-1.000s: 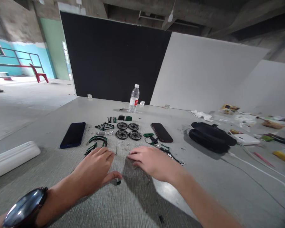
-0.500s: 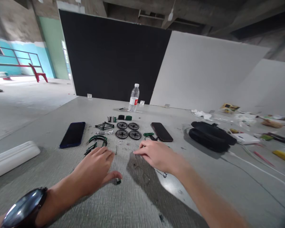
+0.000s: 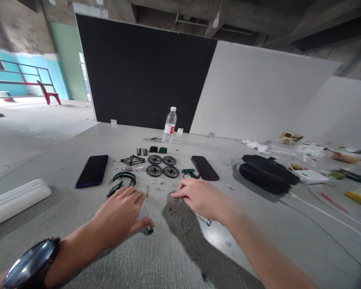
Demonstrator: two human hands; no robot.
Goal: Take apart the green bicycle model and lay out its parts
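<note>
My left hand (image 3: 123,210) lies on the grey table (image 3: 114,265) with its thumb apart from the fingers. A small dark piece (image 3: 150,230) sits at the thumb's tip, and green curved parts (image 3: 122,179) lie just beyond the fingers. My right hand (image 3: 201,198) is lowered to the table with thumb and forefinger pinched together. Whatever is between those fingertips is too small to name. Tiny shiny bits (image 3: 161,183) are scattered nearby. Several small black spoked wheels (image 3: 154,170) lie farther back, beside a dark miniature bicycle frame (image 3: 132,159).
Phones lie at the left (image 3: 92,171) and right (image 3: 205,167). A water bottle (image 3: 169,125) stands behind the parts, before a black panel (image 3: 144,72). At the right are a black case (image 3: 264,174) and a white cable (image 3: 333,212). A white bar (image 3: 18,202) lies far left.
My right hand has shifted very slightly right, its fingertips staying close to the table. My left hand has kept its place.
</note>
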